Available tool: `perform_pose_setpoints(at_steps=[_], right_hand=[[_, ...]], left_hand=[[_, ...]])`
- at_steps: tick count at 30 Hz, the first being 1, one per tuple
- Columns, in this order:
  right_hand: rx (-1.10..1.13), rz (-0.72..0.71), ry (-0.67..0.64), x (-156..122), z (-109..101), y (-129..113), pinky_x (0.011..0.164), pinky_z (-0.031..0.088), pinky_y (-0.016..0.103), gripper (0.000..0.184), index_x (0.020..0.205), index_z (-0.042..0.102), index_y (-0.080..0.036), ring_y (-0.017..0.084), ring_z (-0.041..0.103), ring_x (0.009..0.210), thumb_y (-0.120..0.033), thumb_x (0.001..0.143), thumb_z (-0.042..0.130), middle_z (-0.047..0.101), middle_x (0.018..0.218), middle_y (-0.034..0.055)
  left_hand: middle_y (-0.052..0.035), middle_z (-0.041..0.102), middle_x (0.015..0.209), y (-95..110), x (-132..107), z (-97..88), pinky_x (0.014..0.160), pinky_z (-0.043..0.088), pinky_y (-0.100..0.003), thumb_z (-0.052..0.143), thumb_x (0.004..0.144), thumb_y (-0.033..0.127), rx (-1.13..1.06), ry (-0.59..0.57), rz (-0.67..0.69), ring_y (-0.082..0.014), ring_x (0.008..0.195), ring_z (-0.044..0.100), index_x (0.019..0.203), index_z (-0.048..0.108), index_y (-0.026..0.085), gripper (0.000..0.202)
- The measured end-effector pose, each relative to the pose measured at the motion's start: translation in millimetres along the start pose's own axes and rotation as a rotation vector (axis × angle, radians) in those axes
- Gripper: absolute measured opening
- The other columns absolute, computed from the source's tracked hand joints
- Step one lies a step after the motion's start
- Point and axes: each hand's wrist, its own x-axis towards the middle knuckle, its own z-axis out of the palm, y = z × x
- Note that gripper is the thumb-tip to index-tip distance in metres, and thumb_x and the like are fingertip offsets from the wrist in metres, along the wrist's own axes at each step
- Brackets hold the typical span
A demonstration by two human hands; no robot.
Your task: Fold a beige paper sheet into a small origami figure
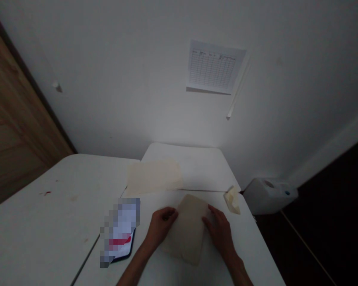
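On the white table in front of me lies a flat, pale beige folded sheet (189, 230), turned slightly at an angle; whether it is paper or cloth I cannot make out. My left hand (162, 224) is at its left edge, fingers curled in and pinching that edge. At the opposite edge is my right hand (219, 228), with thumb and fingers apart and fingertips touching the right side of the sheet. Another flat beige sheet (155, 176) lies farther back on the left. A crumpled beige piece (233, 200) sits beyond my right hand.
A phone (125, 244), partly blurred, lies left of my left hand. White tables (47, 206) meet along visible seams. A printed chart (213, 69) hangs on the wall. A white plastic container (268, 196) stands beyond the right edge, and a wooden door (14, 111) is at left.
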Motion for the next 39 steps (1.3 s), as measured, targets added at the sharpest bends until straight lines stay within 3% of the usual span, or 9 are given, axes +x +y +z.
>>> perform_pose_setpoints(at_steps=[3,6,9,14,18,20,24,32,39], right_hand=[[0.26,0.169,-0.057,1.1,4.7,-10.8,0.084,0.052,0.043,0.06,0.125,0.055,-0.015,0.028,0.064,0.094,-0.052,0.079,0.064,0.066,0.111,0.0143],[0.435,0.237,-0.192,3.4,7.8,-20.6,0.076,0.053,0.039,0.052,0.107,0.065,-0.013,0.028,0.066,0.085,-0.055,0.076,0.065,0.07,0.094,0.0129],[0.454,0.22,-0.303,6.2,9.9,-24.2,0.066,0.051,0.032,0.046,0.085,0.068,-0.014,0.025,0.064,0.076,-0.059,0.074,0.066,0.069,0.079,0.0087],[0.413,0.249,-0.343,10.8,12.2,-21.1,0.053,0.043,0.026,0.045,0.065,0.062,-0.015,0.018,0.057,0.061,-0.06,0.072,0.067,0.061,0.062,0.0026],[0.452,0.279,-0.354,13.5,11.8,-19.9,0.052,0.04,0.025,0.043,0.065,0.061,-0.015,0.017,0.055,0.058,-0.057,0.071,0.068,0.061,0.062,0.0024],[0.474,0.291,-0.366,14.4,11.5,-19.1,0.052,0.04,0.025,0.042,0.064,0.061,-0.015,0.016,0.054,0.058,-0.055,0.07,0.069,0.061,0.063,0.0024],[0.496,0.305,-0.373,15.5,11.3,-16.0,0.049,0.038,0.024,0.043,0.058,0.057,-0.015,0.014,0.051,0.053,-0.054,0.067,0.072,0.057,0.056,0.0003],[0.545,0.293,-0.383,15.1,6.9,-21.2,0.055,0.045,0.027,0.041,0.071,0.069,-0.015,0.017,0.058,0.059,-0.055,0.065,0.074,0.065,0.064,0.0027],[0.585,0.279,-0.399,14.8,5.1,-21.6,0.059,0.047,0.029,0.041,0.076,0.073,-0.014,0.019,0.062,0.062,-0.053,0.065,0.075,0.069,0.07,0.0054]], left_hand=[[-0.0066,0.074,0.082,-1.4,-2.2,-0.3,0.069,0.053,-0.03,0.059,0.079,0.046,-0.074,0.075,-0.026,-0.0226,0.076,0.069,0.083,0.071,0.017,0.032],[-0.0066,0.075,0.084,-3.4,-4.4,-0.9,0.07,0.054,-0.03,0.06,0.077,0.047,-0.13,0.135,-0.046,-0.0228,0.077,0.069,0.085,0.071,0.017,0.032],[-0.0063,0.075,0.083,-4.6,-5.3,-1.9,0.071,0.055,-0.031,0.063,0.075,0.047,-0.168,0.158,-0.058,-0.0231,0.077,0.07,0.084,0.072,0.018,0.031],[-0.0064,0.075,0.082,-3.0,-3.6,-5.8,0.072,0.054,-0.031,0.065,0.074,0.044,-0.196,0.128,-0.073,-0.0226,0.077,0.069,0.081,0.072,0.018,0.028],[-0.0072,0.075,0.081,-4.4,-3.0,-10.5,0.067,0.053,-0.029,0.067,0.073,0.041,-0.207,0.022,-0.082,-0.0216,0.074,0.069,0.084,0.073,0.016,0.028],[-0.0068,0.074,0.076,-7.7,-3.2,-12.0,0.056,0.051,-0.026,0.065,0.075,0.043,-0.214,-0.042,-0.105,-0.0193,0.065,0.067,0.087,0.073,0.015,0.032],[-0.0003,0.063,0.054,-10.9,-3.5,-13.7,0.034,0.031,-0.019,0.062,0.076,0.047,-0.21,-0.086,-0.181,-0.0103,0.039,0.049,0.083,0.07,0.013,0.036],[0.0056,0.05,0.044,-0.2,-4.4,-16.7,0.03,0.027,-0.017,0.066,0.072,0.049,-0.274,-0.102,-0.153,-0.0061,0.031,0.037,0.074,0.065,0.014,0.035],[0.0028,0.059,0.052,-5.7,-5.2,-13.6,0.036,0.038,-0.02,0.066,0.073,0.044,-0.289,-0.025,-0.1,-0.0099,0.037,0.05,0.091,0.068,0.013,0.036]])
